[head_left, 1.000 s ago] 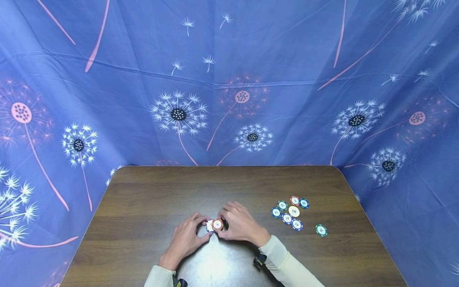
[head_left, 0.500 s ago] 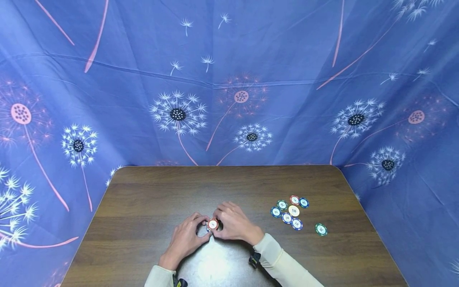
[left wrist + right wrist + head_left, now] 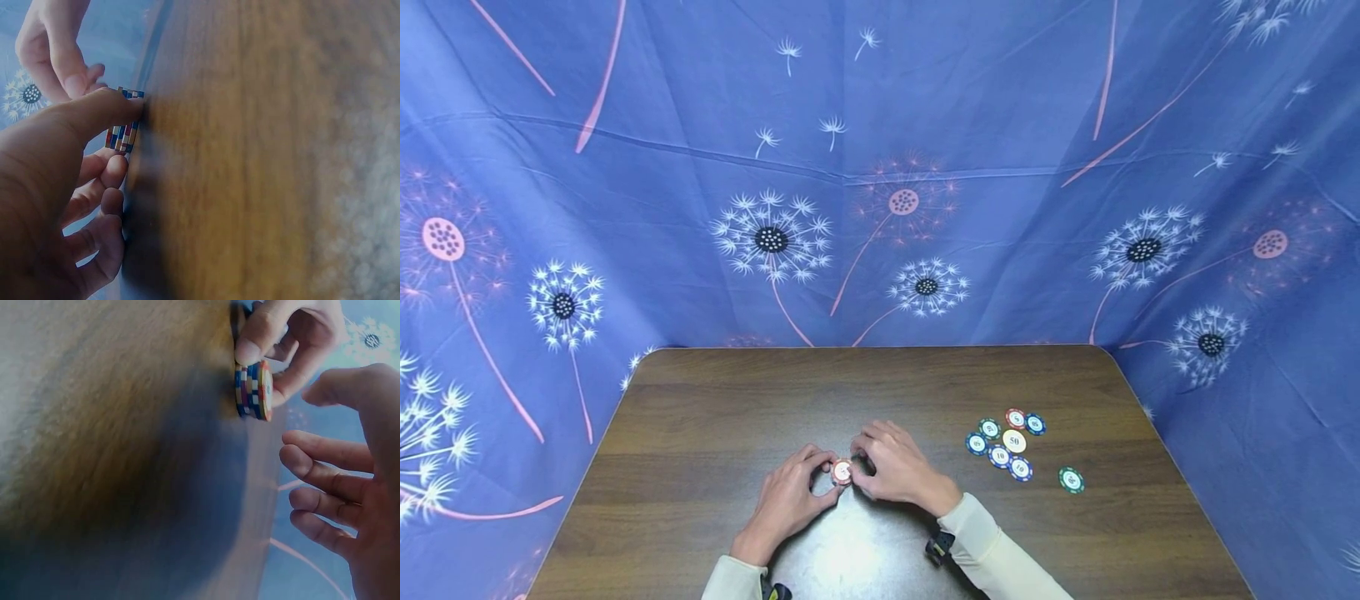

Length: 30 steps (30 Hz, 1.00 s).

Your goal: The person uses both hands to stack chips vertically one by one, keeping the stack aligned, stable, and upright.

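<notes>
Left hand (image 3: 786,492) steadies the stack (image 3: 842,472), right hand (image 3: 897,467) free

My stack of chips stands on the worktop (image 3: 700,408) between my two hands, flat side down, its red-rimmed top chip (image 3: 267,390) face up. My left thumb and fingers are bent in from opposite sides and pinch its edge. My right fingers are spread loosely with a clear gap to the thumb; they hold nothing and sit just beside the stack, not touching it.

The rims look nearly flush, though blur keeps me from counting the chips. To square them well, I'd judge it best to hold the left pinch light and low, as a wall rather than a clamp, and nudge any proud rim with a right fingertip. Pressing hard from one side could shear the pile.

Off to my right, well apart, lie the loose chips (image 3: 1020,469), with the green chip (image 3: 1072,480) set away from the cluster; my right sleeve should stay clear of them.
</notes>
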Motion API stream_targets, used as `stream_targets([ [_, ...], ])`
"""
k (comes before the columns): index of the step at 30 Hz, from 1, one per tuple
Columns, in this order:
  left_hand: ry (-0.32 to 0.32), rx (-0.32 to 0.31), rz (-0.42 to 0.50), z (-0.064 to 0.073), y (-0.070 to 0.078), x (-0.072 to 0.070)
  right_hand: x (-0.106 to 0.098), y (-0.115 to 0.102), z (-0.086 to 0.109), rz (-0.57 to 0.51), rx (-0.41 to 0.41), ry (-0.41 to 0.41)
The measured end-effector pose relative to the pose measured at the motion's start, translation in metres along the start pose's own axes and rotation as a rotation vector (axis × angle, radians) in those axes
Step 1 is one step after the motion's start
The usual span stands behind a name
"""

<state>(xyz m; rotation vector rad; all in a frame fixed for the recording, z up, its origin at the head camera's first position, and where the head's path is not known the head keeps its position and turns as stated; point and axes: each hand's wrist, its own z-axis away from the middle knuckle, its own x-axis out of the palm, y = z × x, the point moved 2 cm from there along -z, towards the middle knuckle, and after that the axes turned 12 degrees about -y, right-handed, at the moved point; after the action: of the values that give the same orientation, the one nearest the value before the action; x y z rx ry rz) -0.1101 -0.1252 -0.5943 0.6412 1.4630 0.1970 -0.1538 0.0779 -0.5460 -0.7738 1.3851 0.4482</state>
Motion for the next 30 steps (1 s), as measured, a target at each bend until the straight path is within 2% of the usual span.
stream_targets([
  [5, -0.007, -0.002, 0.004, 0.0, 0.001, 0.001, -0.002, 0.008, 0.022, -0.04, 0.066, 0.04],
  [12, 0.005, 0.005, 0.02, 0.001, 0.001, 0.0, 0.002, 0.027, 0.069, -0.079, 0.157, 0.129],
  [22, 0.013, 0.008, 0.029, 0.003, 0.002, 0.0, 0.001, 0.072, 0.146, -0.039, 0.291, 0.3],
  [30, 0.019, 0.009, 0.028, 0.001, 0.002, -0.001, -0.009, 0.111, 0.201, -0.01, 0.45, 0.331],
])
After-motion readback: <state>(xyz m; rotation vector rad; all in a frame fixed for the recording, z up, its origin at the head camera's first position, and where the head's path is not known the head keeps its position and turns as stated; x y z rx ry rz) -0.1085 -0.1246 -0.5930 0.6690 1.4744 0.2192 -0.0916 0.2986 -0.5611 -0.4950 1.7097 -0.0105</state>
